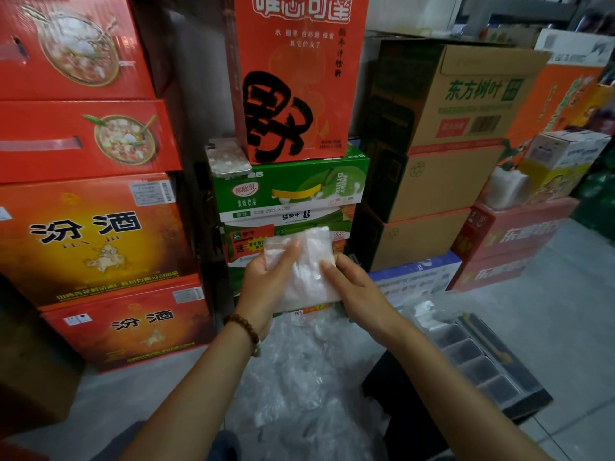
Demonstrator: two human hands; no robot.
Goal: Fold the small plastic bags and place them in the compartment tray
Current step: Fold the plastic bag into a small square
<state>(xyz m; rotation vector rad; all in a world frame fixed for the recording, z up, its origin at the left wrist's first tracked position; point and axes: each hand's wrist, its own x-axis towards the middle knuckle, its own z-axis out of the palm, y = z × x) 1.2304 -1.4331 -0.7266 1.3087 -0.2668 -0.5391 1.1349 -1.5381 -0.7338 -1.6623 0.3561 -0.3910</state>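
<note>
Mid-fold right now, dead centre of the frame. Pinching a small translucent plastic bag [301,271] from both sides: left hand [266,281] gripping its left edge, thumb over the front; right hand [356,289] clamping the right edge, thumb flat on the film. Held up in the air before the stacked green drink cartons [293,188], above a loose heap of crumpled clear bags [299,377] at bottom centre. Looks like folding, not placing: fairly wide yet, probably wanting another crease. Waiting at lower right: a dark rectangular compartment tray [525,392], with what seem to be white folded bags [424,311] at its far end. Next, most likely: bringing one edge across, pressing the crease tight, then swinging right and down to an open cell. Thin, slippery film, apt to spring open unless kept pinched.
</note>
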